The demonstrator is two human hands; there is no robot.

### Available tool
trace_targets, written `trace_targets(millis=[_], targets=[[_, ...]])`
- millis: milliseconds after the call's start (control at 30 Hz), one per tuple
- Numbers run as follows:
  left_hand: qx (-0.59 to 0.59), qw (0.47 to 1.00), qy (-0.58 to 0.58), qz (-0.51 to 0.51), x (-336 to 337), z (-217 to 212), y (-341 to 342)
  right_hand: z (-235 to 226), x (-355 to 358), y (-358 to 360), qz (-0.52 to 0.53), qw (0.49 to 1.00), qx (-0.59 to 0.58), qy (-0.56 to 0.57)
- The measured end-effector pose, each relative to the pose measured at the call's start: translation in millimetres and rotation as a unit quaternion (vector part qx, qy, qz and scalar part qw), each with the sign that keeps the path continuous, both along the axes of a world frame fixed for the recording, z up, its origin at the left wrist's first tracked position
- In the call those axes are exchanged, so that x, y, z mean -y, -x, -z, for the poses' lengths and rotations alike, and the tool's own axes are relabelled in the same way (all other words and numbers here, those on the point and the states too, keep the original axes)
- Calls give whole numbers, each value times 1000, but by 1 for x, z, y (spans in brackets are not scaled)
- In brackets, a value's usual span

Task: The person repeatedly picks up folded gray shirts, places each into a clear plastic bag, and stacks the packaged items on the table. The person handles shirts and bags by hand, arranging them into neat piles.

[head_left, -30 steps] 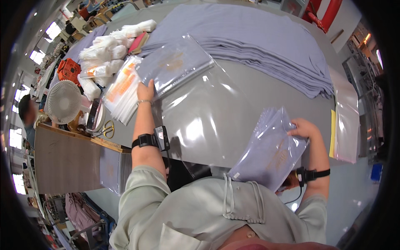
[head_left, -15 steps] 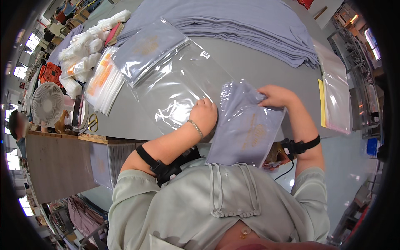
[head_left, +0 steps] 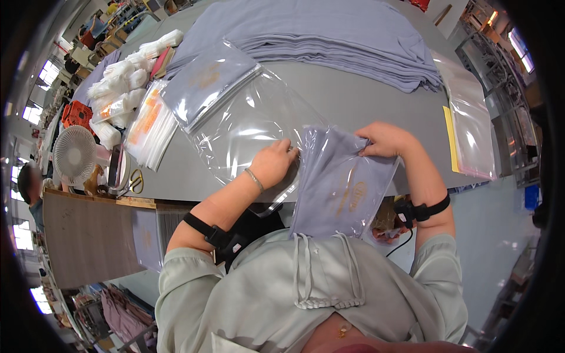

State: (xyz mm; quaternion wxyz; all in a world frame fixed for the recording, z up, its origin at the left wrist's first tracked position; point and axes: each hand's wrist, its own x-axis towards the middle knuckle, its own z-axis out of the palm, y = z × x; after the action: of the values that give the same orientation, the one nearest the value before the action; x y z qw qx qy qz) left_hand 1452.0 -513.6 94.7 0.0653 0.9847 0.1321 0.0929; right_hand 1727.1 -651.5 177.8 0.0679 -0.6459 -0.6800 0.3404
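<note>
A clear plastic bag [head_left: 344,194] with gold print holds folded lavender cloth. It slants from the tabletop down over the near edge, against my shirt. My right hand [head_left: 382,140] pinches its top right corner, thumb and fingers closed on the cloth and plastic. My left hand [head_left: 275,163] is curled closed at the bag's left edge, with clear film at the fingertips; the exact grip is partly hidden. Under and beyond that hand lies a flat transparent bag [head_left: 247,126]. A stack of filled, printed bags [head_left: 206,82] rests farther left.
Lavender fabric layers [head_left: 353,47] are piled at the back. On the left are rolled white plastic bags [head_left: 126,76], a flat bag stack [head_left: 150,126], a white fan [head_left: 75,154] and scissors [head_left: 136,181]. Clear sleeves [head_left: 468,117] lie at right; a wooden board [head_left: 88,241] adjoins the table's near left.
My left hand has shifted slightly left and its fingers have loosened a little. The filled bag's top has dropped slightly toward me, and my right hand has moved a bit left with it.
</note>
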Motion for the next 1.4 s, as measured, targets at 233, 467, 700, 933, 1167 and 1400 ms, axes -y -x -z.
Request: trace_targets(millis=[233,467,700,933,1167,1400], targets=[[177,971,84,-140,-34,-31,-32,15,-35,22,-39,996,37,78],[187,978,-72,-63,13,-43,-8,51,-63,-10,8,984,-41,175],[74,978,-75,-177,41,-21,25,61,-74,-38,50,978,-82,187],[122,948,93,-280,52,16,80,85,-69,-81,150,941,-245,180],[76,955,40,-285,56,10,77,87,-70,-95,254,900,-334,120],[46,947,-4,-319,41,29,78,93,-55,-86,293,869,-397,40]])
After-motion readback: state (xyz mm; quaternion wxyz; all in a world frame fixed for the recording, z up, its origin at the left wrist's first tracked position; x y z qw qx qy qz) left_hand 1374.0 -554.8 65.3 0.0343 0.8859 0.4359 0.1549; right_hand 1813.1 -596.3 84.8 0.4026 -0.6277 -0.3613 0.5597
